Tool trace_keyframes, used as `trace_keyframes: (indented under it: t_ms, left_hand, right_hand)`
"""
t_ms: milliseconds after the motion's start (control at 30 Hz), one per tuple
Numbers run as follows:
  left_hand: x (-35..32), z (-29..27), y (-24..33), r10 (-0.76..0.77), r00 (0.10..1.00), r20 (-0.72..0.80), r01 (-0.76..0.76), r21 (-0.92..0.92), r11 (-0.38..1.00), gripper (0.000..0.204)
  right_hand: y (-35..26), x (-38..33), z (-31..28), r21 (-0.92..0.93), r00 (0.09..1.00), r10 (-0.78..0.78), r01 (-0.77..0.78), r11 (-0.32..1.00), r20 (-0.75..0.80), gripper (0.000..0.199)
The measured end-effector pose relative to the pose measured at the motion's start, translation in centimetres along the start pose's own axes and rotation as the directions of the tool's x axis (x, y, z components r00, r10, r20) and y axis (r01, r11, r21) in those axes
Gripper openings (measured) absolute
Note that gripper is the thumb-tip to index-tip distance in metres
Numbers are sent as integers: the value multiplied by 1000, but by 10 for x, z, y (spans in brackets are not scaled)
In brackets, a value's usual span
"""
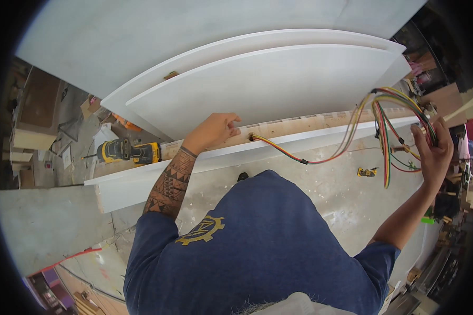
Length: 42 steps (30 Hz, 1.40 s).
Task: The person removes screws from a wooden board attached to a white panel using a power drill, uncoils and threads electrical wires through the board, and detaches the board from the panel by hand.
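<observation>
The right grip (435, 151) is clasped around a looped bundle of coloured wires (387, 163), which trails leftward into a hole in the wooden beam (310, 124), just right of the left grip (213, 131). The latter is released, fingers loosely curled; a yellow-and-black drill (129, 151) lies to its left.

The person wears a dark navy T-shirt (278, 236) in soft, faintly creased cloth, its left chest printed with a yellow emblem (202, 231) shaped like a toothed gear with lettering inside. Its short sleeves end near the elbows, and the left forearm (168, 185) is tattooed down to the wrist with dark geometric bands, triangles and fine lined patterns, while the right forearm (409, 210) is plain. The left fingers (227, 117) and right fingers (444, 137) are bare, and a pale grey shape (298, 304), too cropped to identify, shows beside some wiry hairs at the lower edge.
</observation>
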<state>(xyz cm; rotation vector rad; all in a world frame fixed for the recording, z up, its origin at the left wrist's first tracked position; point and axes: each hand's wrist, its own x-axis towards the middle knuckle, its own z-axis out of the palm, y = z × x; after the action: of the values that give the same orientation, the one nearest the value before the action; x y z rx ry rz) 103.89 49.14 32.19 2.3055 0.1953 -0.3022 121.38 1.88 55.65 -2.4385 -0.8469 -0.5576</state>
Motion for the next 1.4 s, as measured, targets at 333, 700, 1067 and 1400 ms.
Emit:
trace_keyframes:
  t_ms: [333,700,1067,1400]
  left_hand:
    - [-53,-31,-39,7,937,-350,-13,-16,1000,36]
    - [-39,-27,-89,-228,968,-108,244,178,953,24]
    - [6,0,-91,-192,981,-24,192,237,952,44]
    - [19,13,-108,-438,897,56,440,-189,878,41]
  right_hand:
    - [54,8,-7,-208,965,-218,185,961,-148,19]
    - [50,10,19,-142,988,-151,144,979,-44,13]
    - [45,-82,18,-34,973,229,-229,973,-11,33]
    - [95,-228,119,-63,756,643,-641,765,122,35]
